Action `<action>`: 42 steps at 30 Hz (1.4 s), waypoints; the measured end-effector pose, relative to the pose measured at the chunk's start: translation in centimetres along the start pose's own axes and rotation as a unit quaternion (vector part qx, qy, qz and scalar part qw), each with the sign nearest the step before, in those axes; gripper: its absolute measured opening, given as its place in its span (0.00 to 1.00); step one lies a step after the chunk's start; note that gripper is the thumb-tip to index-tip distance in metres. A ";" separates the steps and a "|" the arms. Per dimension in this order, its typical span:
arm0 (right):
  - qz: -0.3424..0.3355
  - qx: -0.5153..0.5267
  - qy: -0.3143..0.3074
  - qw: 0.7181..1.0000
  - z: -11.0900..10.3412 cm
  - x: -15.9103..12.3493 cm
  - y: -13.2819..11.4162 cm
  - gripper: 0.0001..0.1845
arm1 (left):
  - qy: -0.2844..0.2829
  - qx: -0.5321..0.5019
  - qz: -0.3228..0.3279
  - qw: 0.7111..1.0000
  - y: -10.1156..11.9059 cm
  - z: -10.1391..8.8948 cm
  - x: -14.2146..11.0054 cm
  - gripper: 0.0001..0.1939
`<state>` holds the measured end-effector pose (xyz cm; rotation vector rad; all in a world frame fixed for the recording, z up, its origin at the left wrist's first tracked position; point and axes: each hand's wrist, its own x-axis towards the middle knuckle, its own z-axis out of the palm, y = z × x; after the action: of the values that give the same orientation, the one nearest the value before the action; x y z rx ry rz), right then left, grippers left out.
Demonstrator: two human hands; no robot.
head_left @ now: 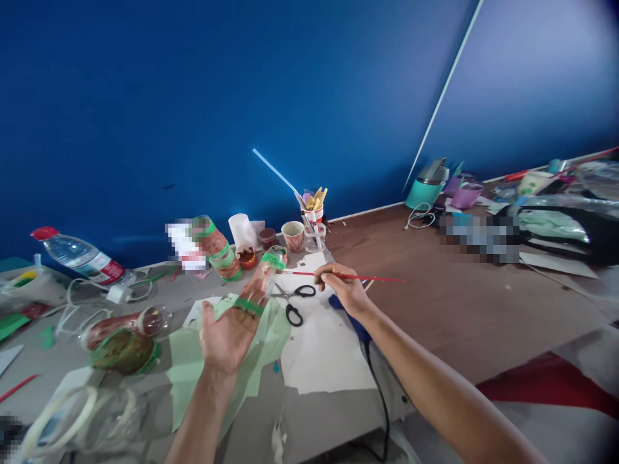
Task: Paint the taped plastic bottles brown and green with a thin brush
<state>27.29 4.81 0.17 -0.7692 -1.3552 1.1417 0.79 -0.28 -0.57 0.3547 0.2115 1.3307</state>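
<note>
My left hand (227, 338) is palm up and holds a clear plastic bottle (262, 281) with green bands and reddish-brown paint on it. The fingers under the bottle are mostly hidden. In my right hand (342, 289) is a thin paintbrush (380, 279) with a red handle, pinched between thumb and fingers. Its tip points left and reaches the bottle's right side; whether it touches cannot be made out. Black-handled scissors (293, 304) lie partly open below the brush, on white paper (329, 361). Light green paper (186, 361) is spread under my left hand.
Behind the bottle stand a paper cup (293, 236), a small pot of brown paint (246, 257) and a cup of tools (312, 211). Another green-banded bottle (217, 249) leans nearby. Left are a water bottle (87, 256) and a brown-painted piece (124, 352). A black cable (385, 399) hangs over the edge.
</note>
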 end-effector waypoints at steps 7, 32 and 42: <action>-0.028 0.059 -0.020 0.998 0.2 -0.1 0.4 0.08 | 0.009 0.008 0.003 1.000 -0.1 0.0 0.0 0.50; -0.022 0.023 -0.026 0.999 0.3 -0.1 0.1 0.09 | 0.154 0.083 0.021 0.984 0.2 0.0 0.1 0.45; -0.022 0.018 -0.011 1.000 0.3 0.0 0.0 0.08 | 0.131 0.112 0.018 0.985 -0.8 1.7 0.1 0.40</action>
<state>27.03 4.72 0.15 -0.6991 -1.3607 1.1393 2.14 -0.57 0.75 0.3728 0.5807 1.3920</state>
